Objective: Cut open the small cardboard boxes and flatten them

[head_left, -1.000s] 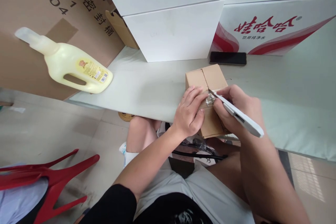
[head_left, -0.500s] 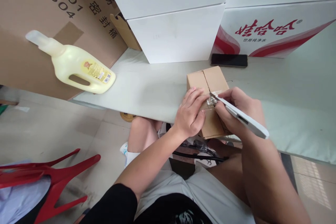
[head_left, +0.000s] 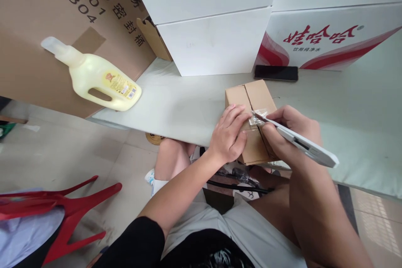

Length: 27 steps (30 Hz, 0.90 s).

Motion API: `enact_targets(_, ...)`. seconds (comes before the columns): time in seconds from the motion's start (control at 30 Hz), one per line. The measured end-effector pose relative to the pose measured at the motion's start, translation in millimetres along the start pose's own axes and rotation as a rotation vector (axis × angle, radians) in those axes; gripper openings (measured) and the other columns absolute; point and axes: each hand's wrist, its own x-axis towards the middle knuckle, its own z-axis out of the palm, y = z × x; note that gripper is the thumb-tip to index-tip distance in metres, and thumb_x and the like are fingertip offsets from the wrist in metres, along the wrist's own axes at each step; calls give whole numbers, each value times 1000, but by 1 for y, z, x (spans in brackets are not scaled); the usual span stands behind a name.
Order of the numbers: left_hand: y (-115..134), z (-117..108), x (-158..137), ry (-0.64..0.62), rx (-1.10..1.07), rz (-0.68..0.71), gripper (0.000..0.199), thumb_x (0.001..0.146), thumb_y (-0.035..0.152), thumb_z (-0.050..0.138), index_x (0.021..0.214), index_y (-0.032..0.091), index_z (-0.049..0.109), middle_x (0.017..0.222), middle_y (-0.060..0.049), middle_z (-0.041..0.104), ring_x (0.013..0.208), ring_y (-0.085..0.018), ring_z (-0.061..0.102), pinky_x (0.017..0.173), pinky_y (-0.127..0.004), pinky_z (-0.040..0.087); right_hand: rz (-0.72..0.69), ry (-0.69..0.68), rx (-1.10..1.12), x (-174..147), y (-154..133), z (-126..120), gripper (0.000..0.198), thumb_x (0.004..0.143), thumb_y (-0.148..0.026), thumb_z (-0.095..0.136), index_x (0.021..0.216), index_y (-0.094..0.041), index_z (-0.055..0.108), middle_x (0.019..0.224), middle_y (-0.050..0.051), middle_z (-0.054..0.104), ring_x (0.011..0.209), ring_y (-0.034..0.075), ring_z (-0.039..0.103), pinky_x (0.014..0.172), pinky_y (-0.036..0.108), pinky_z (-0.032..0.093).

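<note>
A small brown cardboard box (head_left: 259,92) sits at the table's near edge, a strip of clear tape (head_left: 259,114) across its top seam. My left hand (head_left: 230,132) rests on the box's left part, fingers stretched over the top and pressing on it. My right hand (head_left: 287,132) is closed around a white utility knife (head_left: 306,144), held at a slant. The knife's dark blade touches the tape near the seam, just beside my left fingertips. How deep the tip goes is hidden.
A black phone (head_left: 276,73) lies behind the box, before white cartons (head_left: 216,44) with red print. On the left stand a pale yellow jug (head_left: 103,81) and a large brown carton (head_left: 56,75). A red stool (head_left: 75,213) is on the floor, lower left.
The knife has turned slightly, its rear end swinging right, with my right hand shifting a little right. My left hand stays on the box. The whole view has shifted slightly.
</note>
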Motion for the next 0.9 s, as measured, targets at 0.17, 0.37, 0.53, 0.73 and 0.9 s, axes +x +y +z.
enact_targets(0.17, 0, 1, 0, 26, -17, 16, 47, 103, 44, 31, 136, 20, 54, 152, -13, 52, 151, -28, 39, 130, -54, 30, -15, -15, 5, -1, -3, -3, 13, 69, -37, 61, 72, -25, 59, 57, -1, 63, 51, 16, 54, 54, 29, 39)
enact_targets(0.37, -1, 1, 0, 18, -3, 9, 47, 103, 45, 30, 136, 21, 54, 152, -12, 52, 151, -27, 40, 130, -55, 29, -32, -23, 8, -2, -3, -3, 11, 70, -35, 62, 71, -25, 58, 54, -2, 61, 48, 15, 52, 52, 28, 37)
enact_targets(0.53, -2, 1, -1, 60, -32, 53, 47, 105, 44, 32, 134, 17, 56, 150, -15, 53, 149, -28, 42, 131, -53, 28, -44, -5, -12, -6, 3, -1, 10, 73, -34, 63, 74, -24, 61, 56, -2, 61, 50, 14, 53, 53, 26, 38)
enact_targets(0.73, -3, 3, -1, 71, -27, 43, 48, 105, 47, 29, 134, 20, 56, 151, -13, 53, 150, -28, 41, 129, -55, 31, -26, -38, -47, -10, 3, -4, 8, 72, -31, 60, 74, -23, 60, 55, -3, 60, 48, 12, 51, 53, 25, 38)
enact_targets(0.9, -4, 4, -2, 84, -29, 53, 47, 105, 46, 30, 133, 19, 58, 150, -13, 53, 150, -29, 41, 129, -55, 31, -17, -64, -88, -10, -1, -7, 8, 70, -31, 59, 72, -23, 59, 54, -3, 59, 47, 12, 50, 52, 25, 37)
